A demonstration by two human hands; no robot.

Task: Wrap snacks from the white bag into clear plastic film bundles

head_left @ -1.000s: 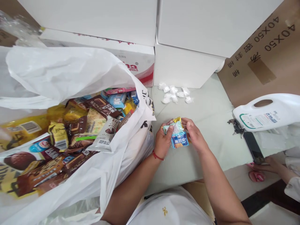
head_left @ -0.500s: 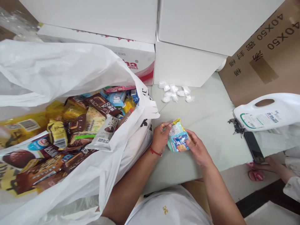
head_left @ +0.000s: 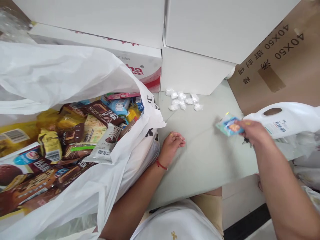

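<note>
My right hand (head_left: 252, 130) grips a small blue and green snack packet (head_left: 229, 126) by its right end, held over the table beside the white jug (head_left: 285, 116). My left hand (head_left: 173, 143), with a red string at the wrist, rests near the bag's edge; its fingers are curled together with nothing in them. A large white plastic bag (head_left: 130, 180) stands open on the left, filled with wrapped snacks such as a silver packet (head_left: 105, 143) and a yellow one (head_left: 51, 145). Several small clear packets of white stuff (head_left: 181, 97) lie at the table's back.
White boxes (head_left: 200, 30) stand along the back of the pale table (head_left: 195, 166). A brown cardboard box (head_left: 275, 63) leans at the back right. Clear plastic wrap (head_left: 291, 146) lies below the jug. Keys partly show behind my right hand.
My right hand has carried the packet to the right, away from my left hand, which let go of it. The phone and the other person's hand are now largely hidden behind my right arm.
</note>
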